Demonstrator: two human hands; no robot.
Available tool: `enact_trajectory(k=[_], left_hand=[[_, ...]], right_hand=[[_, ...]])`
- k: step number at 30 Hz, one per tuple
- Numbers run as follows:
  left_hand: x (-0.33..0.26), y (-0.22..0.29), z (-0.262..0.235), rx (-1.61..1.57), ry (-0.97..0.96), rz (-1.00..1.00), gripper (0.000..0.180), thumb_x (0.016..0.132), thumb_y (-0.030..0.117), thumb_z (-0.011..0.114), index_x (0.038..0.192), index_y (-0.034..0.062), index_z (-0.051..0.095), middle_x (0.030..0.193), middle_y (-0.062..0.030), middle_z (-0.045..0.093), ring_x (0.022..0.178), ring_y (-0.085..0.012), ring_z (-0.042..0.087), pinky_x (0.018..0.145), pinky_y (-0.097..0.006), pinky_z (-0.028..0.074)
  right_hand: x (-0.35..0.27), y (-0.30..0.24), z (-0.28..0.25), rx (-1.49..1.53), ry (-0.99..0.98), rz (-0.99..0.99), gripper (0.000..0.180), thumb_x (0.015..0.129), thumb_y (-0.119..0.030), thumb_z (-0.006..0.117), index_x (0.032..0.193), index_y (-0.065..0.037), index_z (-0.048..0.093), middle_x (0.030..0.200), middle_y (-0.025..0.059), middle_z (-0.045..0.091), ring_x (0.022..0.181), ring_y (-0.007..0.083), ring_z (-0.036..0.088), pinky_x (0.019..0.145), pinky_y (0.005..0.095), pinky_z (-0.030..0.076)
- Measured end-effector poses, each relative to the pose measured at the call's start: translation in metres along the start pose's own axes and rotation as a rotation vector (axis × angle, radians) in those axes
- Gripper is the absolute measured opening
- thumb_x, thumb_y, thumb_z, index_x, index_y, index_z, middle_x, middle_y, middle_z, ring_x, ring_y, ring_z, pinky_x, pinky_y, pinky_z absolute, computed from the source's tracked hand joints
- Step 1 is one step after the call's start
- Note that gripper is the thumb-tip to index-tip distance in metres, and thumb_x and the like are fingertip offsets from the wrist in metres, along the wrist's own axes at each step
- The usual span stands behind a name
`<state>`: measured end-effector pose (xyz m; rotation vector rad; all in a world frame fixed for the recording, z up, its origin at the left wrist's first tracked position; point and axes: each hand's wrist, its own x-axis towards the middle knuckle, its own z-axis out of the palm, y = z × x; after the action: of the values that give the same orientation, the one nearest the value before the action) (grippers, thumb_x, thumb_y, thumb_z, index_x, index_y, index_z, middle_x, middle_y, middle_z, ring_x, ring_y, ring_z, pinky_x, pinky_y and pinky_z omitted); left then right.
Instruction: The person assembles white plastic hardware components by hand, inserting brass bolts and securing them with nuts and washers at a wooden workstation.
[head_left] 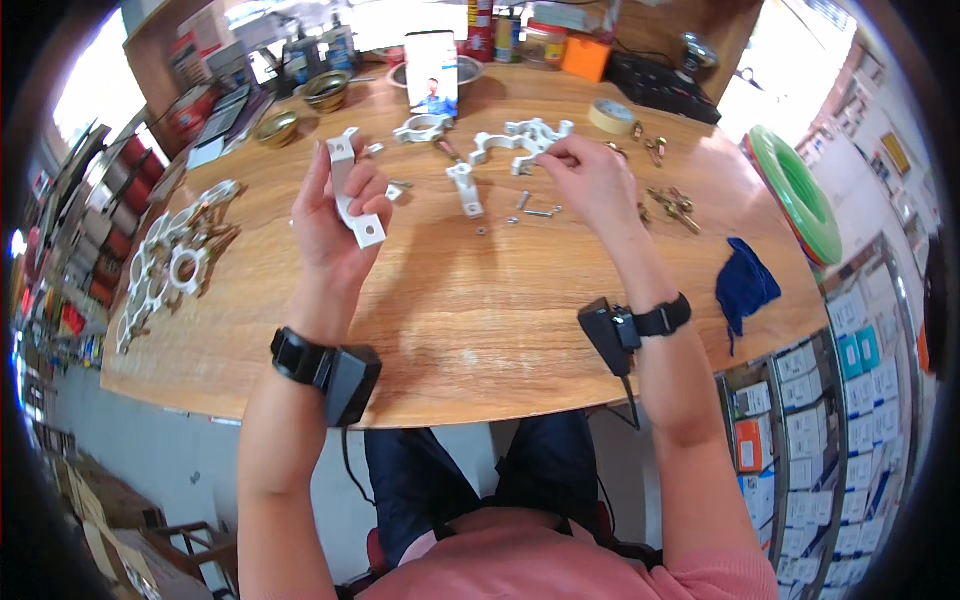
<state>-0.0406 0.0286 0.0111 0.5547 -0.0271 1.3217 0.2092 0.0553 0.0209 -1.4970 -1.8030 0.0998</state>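
My left hand (335, 215) is raised over the table with its fingers wrapped round a white bracket (348, 180), a bent strip with flat ends and bolt holes. Farther right, my right hand (598, 185) reaches to a group of white clamp halves (510, 140). Its thumb and fingertips are pinched at the end of one of these clamp halves; the fingers partly hide the contact. Between my hands a smaller white bracket (465, 192) lies on the wood, beside small metal pins (538, 212) and nuts. Behind it lies a white ring clamp (422, 128).
Several white ring clamps (187, 270) with brass bolts lie at the left. Brass bolts (678, 208), a tape roll (611, 117) and a blue cloth (746, 285) are at the right. A phone (432, 75) stands at the back. Green coiled hose (795, 195) hangs by the right edge.
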Motion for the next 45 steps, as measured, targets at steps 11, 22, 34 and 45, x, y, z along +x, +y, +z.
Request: enact_trajectory(k=[11, 22, 34, 45], left_hand=[[-0.004, 0.067, -0.015, -0.316, -0.203, 0.319, 0.033, 0.079, 0.025, 0.057, 0.092, -0.0051, 0.053, 0.052, 0.0021, 0.034, 0.043, -0.0066, 0.032, 0.041, -0.017, 0.034], [-0.003, 0.068, -0.025, -0.284, -0.146, 0.353, 0.037, 0.083, 0.035, 0.051, 0.096, -0.0001, 0.049, 0.054, 0.0009, 0.032, 0.047, -0.0073, 0.03, 0.042, -0.018, 0.03], [-0.007, 0.045, -0.009, 0.092, -0.062, 0.296, 0.034, 0.085, 0.033, 0.049, 0.097, 0.0014, 0.049, 0.058, 0.0002, 0.035, 0.047, -0.0056, 0.03, 0.045, -0.018, 0.029], [0.001, 0.017, 0.008, 0.5, 0.051, 0.286, 0.035, 0.084, 0.031, 0.051, 0.101, 0.0, 0.048, 0.062, 0.0012, 0.039, 0.053, -0.0077, 0.036, 0.052, -0.022, 0.035]], right_hand=[[-0.015, -0.116, 0.002, -0.101, -0.669, -0.493, 0.025, 0.076, -0.028, 0.055, 0.084, -0.005, 0.061, 0.079, 0.0127, 0.061, 0.075, 0.0279, 0.058, 0.065, 0.037, 0.046], [0.031, -0.158, 0.129, -0.349, -0.56, -0.425, 0.027, 0.074, -0.03, 0.057, 0.084, -0.006, 0.063, 0.084, 0.0127, 0.062, 0.08, 0.0276, 0.059, 0.07, 0.0382, 0.046], [0.045, -0.089, 0.232, 0.631, -0.574, -0.273, 0.025, 0.074, -0.023, 0.051, 0.082, -0.002, 0.062, 0.088, 0.0165, 0.061, 0.085, 0.0279, 0.059, 0.07, 0.0345, 0.046], [0.006, -0.088, 0.024, 0.754, -0.255, 0.003, 0.018, 0.077, -0.014, 0.06, 0.084, 0.003, 0.057, 0.069, 0.0051, 0.059, 0.055, 0.0072, 0.053, 0.048, 0.0215, 0.043]])
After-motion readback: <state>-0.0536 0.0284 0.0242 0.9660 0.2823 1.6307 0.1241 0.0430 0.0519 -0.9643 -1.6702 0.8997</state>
